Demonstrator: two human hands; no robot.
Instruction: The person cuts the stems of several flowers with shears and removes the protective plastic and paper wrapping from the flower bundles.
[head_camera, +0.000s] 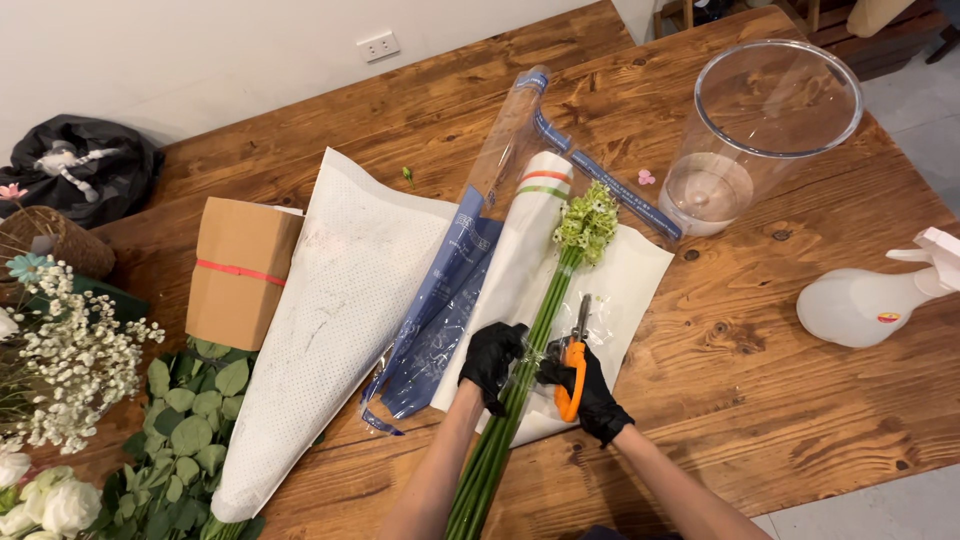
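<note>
A bunch of long green stems (533, 340) with small white-green flower heads (588, 225) lies on white wrapping paper (640, 275) on the wooden table. My left hand (492, 362), in a black glove, grips the stems near their middle. My right hand (590, 392), also gloved in black, holds orange-handled shears (574, 360) right beside the stems, blades pointing away from me. The blade tips lie close to the stems; I cannot tell whether they touch.
A clear vase (760, 125) with a little water stands at the back right; a white spray bottle (870, 300) lies right. White perforated paper (330, 320), blue-printed cellophane (450, 300), a brown box (240, 270), eucalyptus (190, 430) and white flowers (70, 350) fill the left.
</note>
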